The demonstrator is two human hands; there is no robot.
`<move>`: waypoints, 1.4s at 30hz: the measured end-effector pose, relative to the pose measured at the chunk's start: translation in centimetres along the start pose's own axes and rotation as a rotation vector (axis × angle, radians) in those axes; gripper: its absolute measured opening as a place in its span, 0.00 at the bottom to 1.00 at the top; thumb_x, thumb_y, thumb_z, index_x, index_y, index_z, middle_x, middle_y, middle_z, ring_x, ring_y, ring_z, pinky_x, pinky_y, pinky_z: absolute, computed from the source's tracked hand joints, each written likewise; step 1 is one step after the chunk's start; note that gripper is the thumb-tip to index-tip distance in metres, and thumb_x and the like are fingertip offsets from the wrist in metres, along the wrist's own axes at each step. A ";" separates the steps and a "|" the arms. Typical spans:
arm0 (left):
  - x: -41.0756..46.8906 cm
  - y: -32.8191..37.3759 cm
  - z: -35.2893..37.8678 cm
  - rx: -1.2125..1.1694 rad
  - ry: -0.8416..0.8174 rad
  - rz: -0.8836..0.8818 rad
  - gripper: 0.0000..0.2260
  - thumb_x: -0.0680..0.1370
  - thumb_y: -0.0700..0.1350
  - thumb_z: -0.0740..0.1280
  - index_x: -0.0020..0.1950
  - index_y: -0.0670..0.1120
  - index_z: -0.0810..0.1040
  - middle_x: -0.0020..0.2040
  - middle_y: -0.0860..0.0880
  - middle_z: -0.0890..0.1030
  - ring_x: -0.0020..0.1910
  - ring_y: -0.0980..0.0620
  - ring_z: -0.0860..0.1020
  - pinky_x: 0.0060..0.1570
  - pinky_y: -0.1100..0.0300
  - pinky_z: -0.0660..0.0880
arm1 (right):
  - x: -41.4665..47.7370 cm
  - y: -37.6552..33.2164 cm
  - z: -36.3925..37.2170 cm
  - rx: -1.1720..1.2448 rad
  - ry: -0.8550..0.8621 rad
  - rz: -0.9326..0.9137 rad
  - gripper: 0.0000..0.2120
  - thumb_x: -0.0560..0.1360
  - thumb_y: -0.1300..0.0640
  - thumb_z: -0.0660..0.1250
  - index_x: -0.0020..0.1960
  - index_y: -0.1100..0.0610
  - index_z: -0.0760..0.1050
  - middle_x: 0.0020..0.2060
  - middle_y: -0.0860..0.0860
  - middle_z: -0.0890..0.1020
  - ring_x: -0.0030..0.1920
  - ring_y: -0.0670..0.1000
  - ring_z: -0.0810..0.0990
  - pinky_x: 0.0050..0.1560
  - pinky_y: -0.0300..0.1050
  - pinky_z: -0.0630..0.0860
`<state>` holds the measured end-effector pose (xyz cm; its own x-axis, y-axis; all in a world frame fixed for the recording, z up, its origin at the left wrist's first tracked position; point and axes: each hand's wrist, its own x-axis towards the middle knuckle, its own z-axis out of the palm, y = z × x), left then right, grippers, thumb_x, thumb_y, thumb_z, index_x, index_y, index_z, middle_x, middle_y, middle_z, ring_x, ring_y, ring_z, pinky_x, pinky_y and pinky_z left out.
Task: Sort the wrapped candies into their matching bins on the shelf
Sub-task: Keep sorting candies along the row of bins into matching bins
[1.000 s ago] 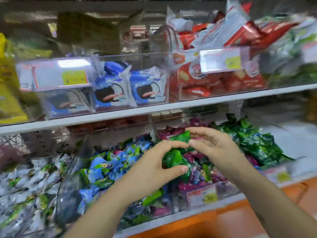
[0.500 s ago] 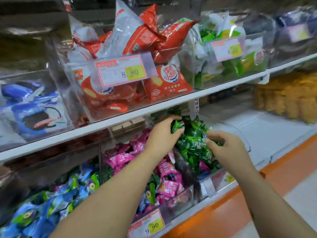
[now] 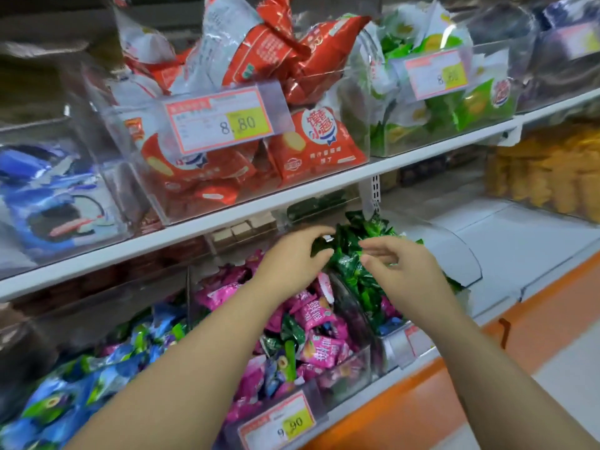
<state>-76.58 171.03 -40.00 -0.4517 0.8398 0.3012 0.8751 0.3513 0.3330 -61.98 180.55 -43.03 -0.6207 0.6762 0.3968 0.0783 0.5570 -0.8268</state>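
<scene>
Candies in green wrappers point(image 3: 352, 238), pinched a moment ago, now lie in their bin point(image 3: 462, 254) on the lower shelf point(image 3: 526, 251); left hand point(image 3: 292, 258) and right hand point(image 3: 402, 267) hover above, fingers loosened, empty (drop done, I judge; strays point(image 3: 291, 331) remain next door).

1 head-worn view, facing forward and down, close to shelf point(image 3: 227, 219)

Bright, even light; edges seemingly motion-blurred.
</scene>
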 end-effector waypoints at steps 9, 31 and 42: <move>-10.3 -8.6 -8.1 0.144 0.074 -0.243 0.14 0.80 0.48 0.63 0.66 0.53 0.74 0.59 0.49 0.79 0.59 0.49 0.77 0.54 0.60 0.70 | -2.5 -6.7 8.6 0.029 -0.268 -0.176 0.07 0.77 0.56 0.65 0.54 0.49 0.78 0.41 0.37 0.77 0.44 0.37 0.76 0.45 0.27 0.72; -18.6 -17.3 -10.6 0.328 -0.504 -0.307 0.30 0.76 0.58 0.64 0.75 0.65 0.53 0.77 0.52 0.58 0.75 0.48 0.57 0.71 0.43 0.56 | -2.9 -9.9 16.3 -0.138 -0.688 -0.228 0.14 0.77 0.53 0.66 0.62 0.48 0.76 0.60 0.42 0.76 0.55 0.42 0.76 0.55 0.36 0.70; -19.1 -19.3 -13.2 0.108 -0.369 -0.477 0.27 0.76 0.60 0.65 0.73 0.59 0.63 0.75 0.54 0.62 0.71 0.53 0.64 0.66 0.63 0.60 | -2.9 -10.2 16.2 -0.111 -0.710 -0.147 0.15 0.76 0.52 0.67 0.63 0.47 0.75 0.47 0.39 0.77 0.55 0.43 0.77 0.54 0.36 0.72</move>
<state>-87.11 142.73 -40.37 -0.7249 0.6606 -0.1952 0.6122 0.7478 0.2569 -73.59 165.10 -42.23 -0.9839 0.1363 0.1153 0.0106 0.6893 -0.7244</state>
